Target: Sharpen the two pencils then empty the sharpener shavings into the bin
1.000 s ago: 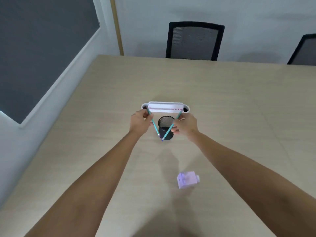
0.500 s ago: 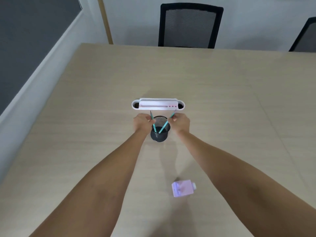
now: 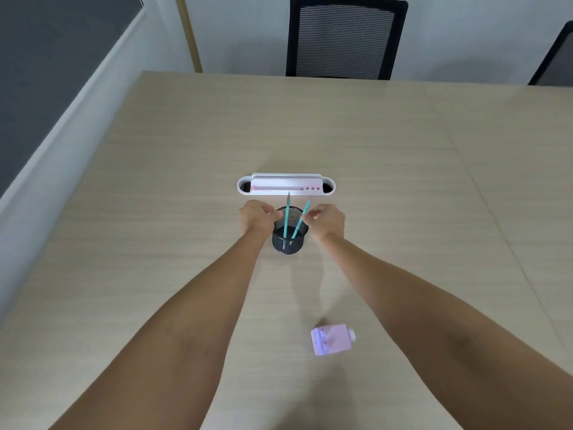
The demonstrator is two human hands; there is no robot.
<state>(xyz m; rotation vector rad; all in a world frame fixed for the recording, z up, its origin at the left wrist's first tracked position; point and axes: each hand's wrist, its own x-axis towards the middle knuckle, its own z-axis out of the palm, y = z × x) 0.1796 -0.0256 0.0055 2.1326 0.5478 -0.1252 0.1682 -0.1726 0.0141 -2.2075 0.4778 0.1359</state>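
Two teal pencils stand tips-up in a black mesh cup (image 3: 290, 240) at mid-table. The left pencil (image 3: 287, 212) leans on the far rim, free of my left hand (image 3: 257, 217), which hovers loosely curled just left of the cup and holds nothing. The right pencil (image 3: 303, 212) slants to the right, and the fingertips of my right hand (image 3: 327, 220) still pinch it at the rim. A lilac sharpener (image 3: 332, 339) lies on its side on the table, nearer to me, between my forearms.
A white and pink desk organiser (image 3: 285, 183) lies just beyond the cup. The wooden table (image 3: 155, 212) stretches wide on both sides. Two black office chairs (image 3: 344, 38) stand at its far edge. No bin is in view.
Both hands lowered the pencils into the mesh cup. My left hand let its pencil go and drew slightly aside. The head camera tilted, so everything sits lower in view.
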